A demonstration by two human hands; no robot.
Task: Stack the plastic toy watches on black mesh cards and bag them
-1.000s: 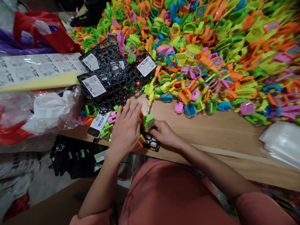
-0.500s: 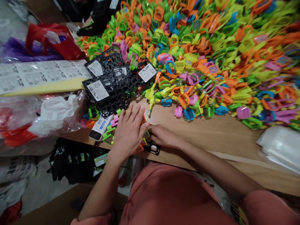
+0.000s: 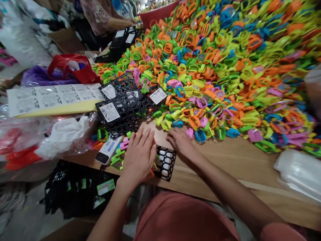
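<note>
My left hand [image 3: 140,154] lies flat, fingers stretched out, over a small group of bright toy watches [image 3: 118,157] near the table's front edge. Pink, green and orange bits stick out around it; the rest is hidden beneath my palm. Right of that hand, a black plastic mesh piece [image 3: 167,164] shows whitish patches through its holes. My right hand [image 3: 180,142] is above the tabletop with loosely bent fingers, close to a blue toy watch [image 3: 177,124] at the pile's near edge. No object shows in it, though its palm side is hidden.
A large pile of toy watches [image 3: 213,73] covers the table's far side. Labelled black mesh pieces [image 3: 120,103], a white device [image 3: 109,150] and a label sheet [image 3: 55,97] lie left. Clear plastic bags [image 3: 298,170] lie right. Another person's arm [image 3: 121,23] appears at the back.
My right hand has moved away from beside my left hand toward the pile, uncovering more of the black mesh piece. My left hand stays on the toy watches. The camera view has tilted up.
</note>
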